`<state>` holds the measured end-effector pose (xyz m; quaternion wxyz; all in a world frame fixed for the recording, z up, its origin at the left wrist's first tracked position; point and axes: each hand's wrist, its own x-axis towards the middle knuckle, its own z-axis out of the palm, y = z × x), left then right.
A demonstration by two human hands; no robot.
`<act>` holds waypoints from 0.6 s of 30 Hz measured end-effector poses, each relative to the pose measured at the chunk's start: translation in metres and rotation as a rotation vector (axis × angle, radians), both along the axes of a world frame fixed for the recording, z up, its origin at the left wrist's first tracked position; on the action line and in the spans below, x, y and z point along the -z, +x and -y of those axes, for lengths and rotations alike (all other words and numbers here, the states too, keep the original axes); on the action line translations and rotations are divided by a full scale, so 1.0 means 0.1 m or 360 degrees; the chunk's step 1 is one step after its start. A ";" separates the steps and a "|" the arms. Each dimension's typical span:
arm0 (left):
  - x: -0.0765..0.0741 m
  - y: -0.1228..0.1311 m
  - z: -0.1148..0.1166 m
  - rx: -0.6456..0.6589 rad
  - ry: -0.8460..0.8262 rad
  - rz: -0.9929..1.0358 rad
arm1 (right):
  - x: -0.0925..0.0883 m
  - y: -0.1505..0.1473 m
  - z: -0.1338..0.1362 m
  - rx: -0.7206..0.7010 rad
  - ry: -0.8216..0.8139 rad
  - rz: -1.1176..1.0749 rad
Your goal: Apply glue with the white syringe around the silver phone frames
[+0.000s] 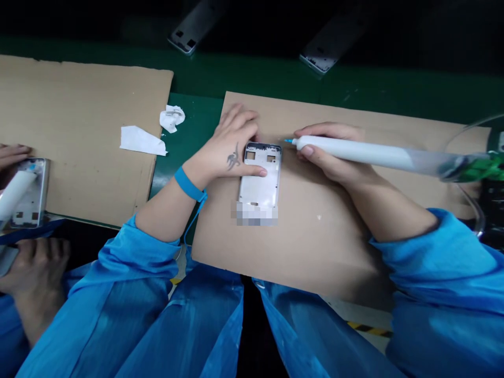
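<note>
Head view: metal phone mid-frame (260, 178) held flat on a cardboard sheet (326, 247), dispensing syringe (354, 152) alongside.

Far left, a co-worker's hand (11, 156) sits beside a second phone frame (30, 194) on another cardboard sheet (79, 136). White paper scraps (142, 140) lie at that sheet's edge, at 10 o'clock from the mid-frame, on the green worktop (197, 121). Left hand (226, 149), wearing a blue wrist strap (189, 184): fingers open and spread on the cardboard at 11 o'clock, thumb pressing on the mid-frame. Right hand (326, 152): fingers closed around the syringe, its blue tip (289, 140) just beside the mid-frame at 1 o'clock. Clear tube (457, 137) and green fitting (472, 168) sit at the syringe's far end.
</note>
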<state>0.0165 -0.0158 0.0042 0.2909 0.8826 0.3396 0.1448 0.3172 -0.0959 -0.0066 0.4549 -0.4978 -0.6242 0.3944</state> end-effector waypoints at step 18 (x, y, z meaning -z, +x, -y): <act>0.01 0.17 0.10 0.0092 0.0033 0.0061 | -0.06 -0.28 0.13 -0.0069 0.0074 0.0127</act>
